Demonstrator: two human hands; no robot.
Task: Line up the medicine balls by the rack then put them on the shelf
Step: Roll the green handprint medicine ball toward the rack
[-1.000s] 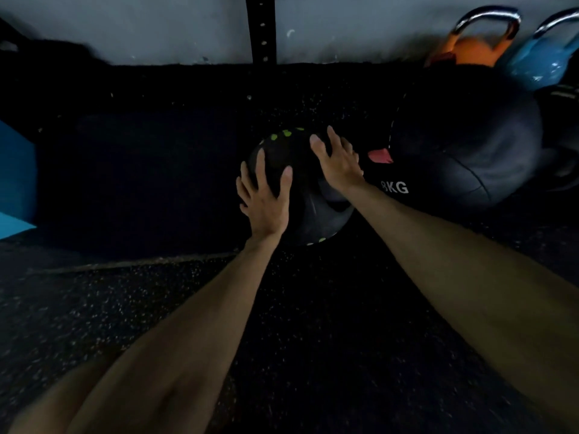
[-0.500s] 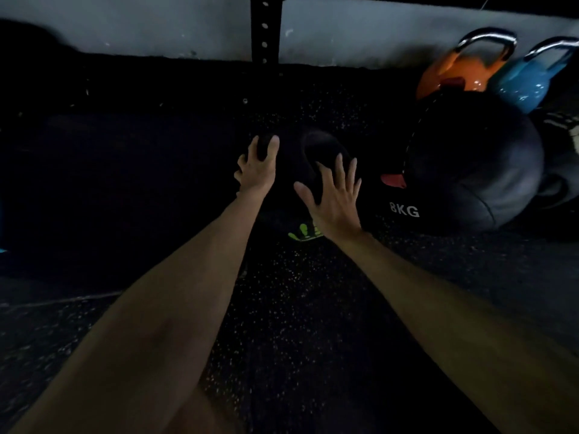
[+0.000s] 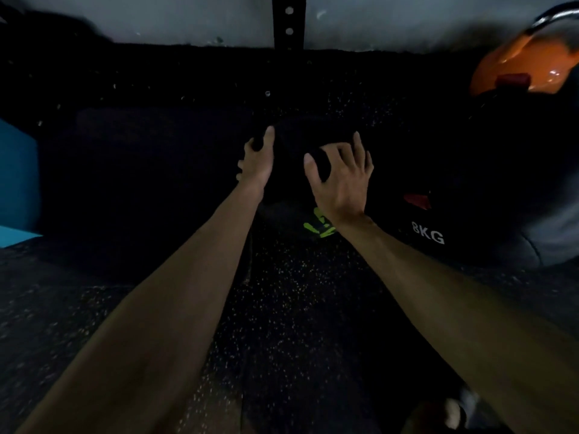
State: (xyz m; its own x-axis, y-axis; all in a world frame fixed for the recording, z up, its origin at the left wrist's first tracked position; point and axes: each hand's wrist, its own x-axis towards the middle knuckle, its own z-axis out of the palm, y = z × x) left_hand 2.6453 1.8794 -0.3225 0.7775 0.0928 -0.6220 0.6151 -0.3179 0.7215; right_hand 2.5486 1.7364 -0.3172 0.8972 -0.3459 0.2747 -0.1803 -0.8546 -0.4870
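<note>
As seen from the head camera, both bare arms reach forward and down over the dark speckled floor (image 3: pixel 297 308) toward a small ball (image 3: pixel 293 170), black with a bright green mark on its near lower side. It sits on the floor in deep shadow, a little in front of the black rack post (image 3: pixel 288 23), which stands against the pale grey wall (image 3: pixel 188 17). The left hand (image 3: pixel 257 158) is against the ball's left side, thumb stretched up along it; the other fingers bend round the edge with their tips lost in the dark, so how firm the hold is cannot be told. The right hand (image 3: pixel 341 180) lies on the ball's upper right, fingers and thumb spread wide and slightly bent over the curve. Just beside the small ball, on the right, rests a much larger big ball (image 3: pixel 454 170), black with "8KG" in white and a red patch; whether the two touch cannot be told. Behind it sits an orange kettlebell (image 3: pixel 517 67) with a metal handle. A blue box (image 3: pixel 15 183) stands at the far left edge.
</note>
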